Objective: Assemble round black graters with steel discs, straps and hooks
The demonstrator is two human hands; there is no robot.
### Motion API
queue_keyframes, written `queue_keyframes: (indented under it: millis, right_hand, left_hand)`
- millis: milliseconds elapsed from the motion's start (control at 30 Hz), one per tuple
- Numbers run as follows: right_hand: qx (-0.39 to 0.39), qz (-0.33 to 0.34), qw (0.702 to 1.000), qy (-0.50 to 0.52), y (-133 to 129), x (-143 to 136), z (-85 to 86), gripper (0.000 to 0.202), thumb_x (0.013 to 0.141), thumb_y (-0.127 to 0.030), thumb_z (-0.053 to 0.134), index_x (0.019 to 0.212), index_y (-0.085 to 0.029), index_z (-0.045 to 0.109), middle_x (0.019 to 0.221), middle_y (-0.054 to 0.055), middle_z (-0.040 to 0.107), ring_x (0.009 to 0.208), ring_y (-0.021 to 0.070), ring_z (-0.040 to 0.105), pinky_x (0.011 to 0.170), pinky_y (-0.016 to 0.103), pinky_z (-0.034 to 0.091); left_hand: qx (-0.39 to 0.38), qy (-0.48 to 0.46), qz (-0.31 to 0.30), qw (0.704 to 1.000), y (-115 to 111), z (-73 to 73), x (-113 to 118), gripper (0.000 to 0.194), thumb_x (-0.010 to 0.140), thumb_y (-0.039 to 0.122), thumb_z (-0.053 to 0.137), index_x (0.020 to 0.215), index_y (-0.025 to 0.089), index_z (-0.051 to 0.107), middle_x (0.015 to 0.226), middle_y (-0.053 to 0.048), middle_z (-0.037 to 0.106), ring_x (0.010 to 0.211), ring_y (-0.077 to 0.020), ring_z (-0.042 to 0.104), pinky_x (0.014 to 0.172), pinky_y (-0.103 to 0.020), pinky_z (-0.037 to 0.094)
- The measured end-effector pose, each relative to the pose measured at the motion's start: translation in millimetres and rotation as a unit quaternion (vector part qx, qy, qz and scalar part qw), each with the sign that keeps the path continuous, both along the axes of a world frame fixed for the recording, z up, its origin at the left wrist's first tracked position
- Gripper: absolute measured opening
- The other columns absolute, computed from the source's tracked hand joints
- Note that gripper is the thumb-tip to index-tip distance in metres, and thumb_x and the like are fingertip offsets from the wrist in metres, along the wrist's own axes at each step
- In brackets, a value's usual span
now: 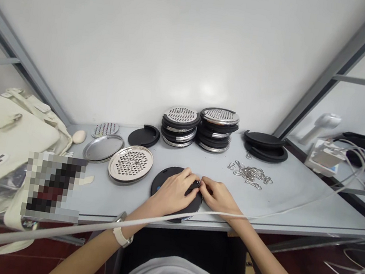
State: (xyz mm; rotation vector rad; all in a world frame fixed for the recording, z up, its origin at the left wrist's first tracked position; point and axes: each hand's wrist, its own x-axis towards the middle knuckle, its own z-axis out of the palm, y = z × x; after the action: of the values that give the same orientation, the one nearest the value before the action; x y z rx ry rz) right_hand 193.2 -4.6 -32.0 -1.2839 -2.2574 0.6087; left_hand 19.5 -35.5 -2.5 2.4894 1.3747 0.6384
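A round black disc (pixel 162 177) lies at the table's front edge, partly covered by my hands. My left hand (pixel 177 191) rests over it, thumb and fingers bent around its upper right part. My right hand (pixel 218 196) pinches a small metal piece (pixel 199 183) at the disc's right rim; its shape is mostly hidden by the fingertips. To the right is a loose pile of metal hooks (pixel 250 174). A grater plate (pixel 131 164) and a plain metal disc (pixel 103 148) lie to the left.
Two stacks of graters in black holders, the left stack (pixel 179 126) and the right stack (pixel 218 130), stand at the back. Black holders (pixel 265 147) sit back right, another (pixel 143 136) back left. A white cable (pixel 219 214) crosses in front. A cream bag (pixel 7 138) is at left.
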Motion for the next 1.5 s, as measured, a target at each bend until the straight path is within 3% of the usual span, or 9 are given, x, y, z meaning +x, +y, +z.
queue_keyframes:
  millis: [633, 1500]
  right_hand:
    - [0.001, 0.0, 1.0, 0.013, 0.4, 0.9, -1.8, 0.027, 0.09, -0.029, 0.034, 0.067, -0.02, 0.045, 0.056, -0.002, 0.051, 0.05, 0.0123, 0.047, 0.052, 0.022, 0.031]
    - [-0.004, 0.004, 1.0, 0.016, 0.5, 0.6, -1.3, 0.025, 0.09, -0.028, 0.034, 0.068, -0.021, 0.043, 0.059, -0.002, 0.052, 0.052, 0.0124, 0.049, 0.054, 0.022, 0.031]
  left_hand:
    - [-0.016, -0.008, -0.015, 1.0, -1.4, 5.3, -1.5, 0.022, 0.092, 0.022, 0.041, 0.112, 0.021, 0.052, 0.101, -0.004, 0.05, 0.086, -0.0152, 0.056, 0.078, -0.028, 0.046]
    - [-0.01, -0.02, -0.018, 1.0, 1.3, -1.6, -1.6, 0.022, 0.093, 0.022, 0.041, 0.112, 0.02, 0.053, 0.101, -0.004, 0.05, 0.085, -0.0145, 0.056, 0.079, -0.027, 0.046]
